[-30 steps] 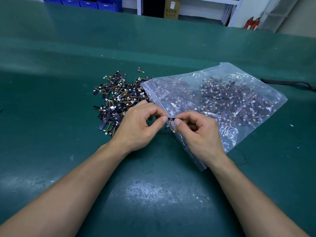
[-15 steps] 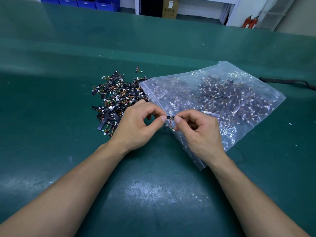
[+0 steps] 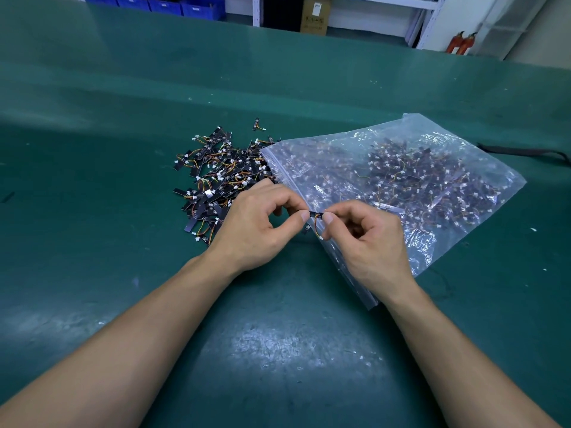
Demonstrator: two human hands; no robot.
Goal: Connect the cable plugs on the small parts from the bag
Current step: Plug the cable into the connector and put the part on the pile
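Several blue plastic bins (image 3: 173, 3) line the upper left edge of the frame, behind a wide dark green table mat (image 3: 92, 180) that fills most of the view. Left of centre on the mat lies a loose pile of small black strip parts with orange and yellow wires and white plugs (image 3: 216, 180); 1 part sits a little apart at the pile's upper edge.

The left hand (image 3: 256, 223) hovers at centre frame, over the pile's lower right side. Its thumb and forefinger pinch the left end of 1 small black strip part (image 3: 315, 215), and its other fingers are curled in. The right hand (image 3: 367, 239) meets it from the other side, with thumb and forefinger pinching the right end of the same part and the remaining fingers curled. A short orange and yellow wire loop (image 3: 317, 228) hangs below the part between the 2 thumbs and ends in a tiny white plug (image 3: 321, 238) just beside the right thumb. I cannot tell whether that plug touches the thumb.

At top centre stands a brown cardboard box (image 3: 313, 15).

Under and behind the right hand lies a clear plastic zip bag (image 3: 401, 168), flat on the mat, its zip edge facing the pile and many more such parts inside. At upper right stand 2 red fire extinguishers (image 3: 462, 43). A black cable (image 3: 522, 151) rests on the mat at the right edge, just beyond the bag.
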